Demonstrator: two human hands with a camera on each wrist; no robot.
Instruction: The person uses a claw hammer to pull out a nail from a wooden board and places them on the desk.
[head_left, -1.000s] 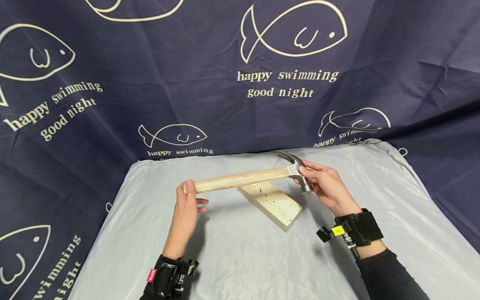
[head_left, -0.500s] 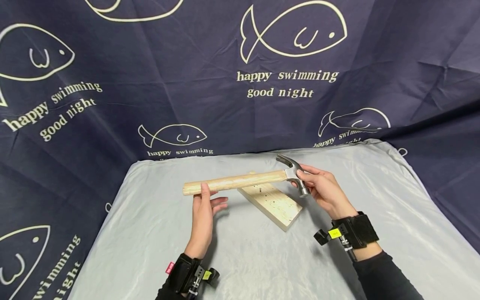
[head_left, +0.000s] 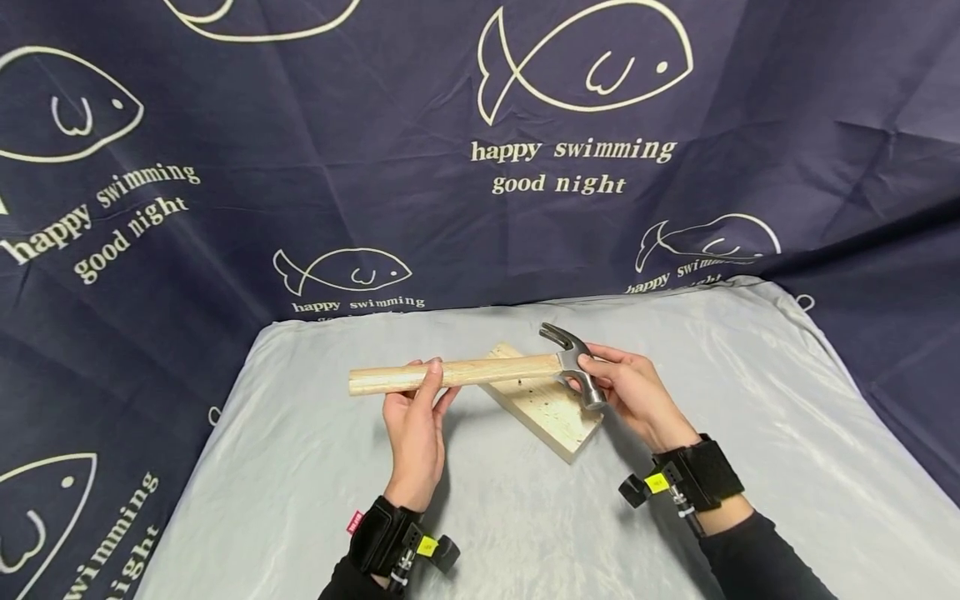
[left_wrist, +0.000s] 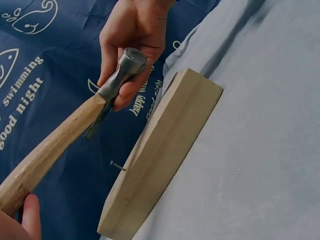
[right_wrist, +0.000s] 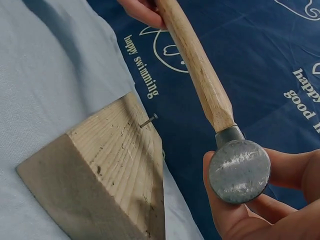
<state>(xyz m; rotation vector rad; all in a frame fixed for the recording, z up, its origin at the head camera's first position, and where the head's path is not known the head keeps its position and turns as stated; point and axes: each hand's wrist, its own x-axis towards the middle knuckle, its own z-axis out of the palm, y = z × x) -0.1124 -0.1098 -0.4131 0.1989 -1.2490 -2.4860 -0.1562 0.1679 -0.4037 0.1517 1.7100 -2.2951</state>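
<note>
A claw hammer (head_left: 465, 372) with a pale wooden handle is held crosswise above the table by both hands. My left hand (head_left: 415, 433) grips the handle partway along, thumb on the near side, the butt end sticking out to the left. At the steel head, my right hand (head_left: 633, 392) pinches the metal between thumb and fingers. The claw points up and away, the striking face down and nearer. Below and behind lies a wooden board (head_left: 547, 415) with small holes. One nail (right_wrist: 149, 120) stands partly out of its top, seen in both wrist views.
A pale grey cloth (head_left: 517, 525) covers the table. Dark blue fabric (head_left: 420, 167) printed with fish and lettering hangs behind and along the sides. Each wrist wears a black strap with a small camera mount (head_left: 442, 550).
My left hand has slid from the handle's butt end rightward along it and now wraps it. The hammer has come lower and slightly left, the right hand moving with its head.
</note>
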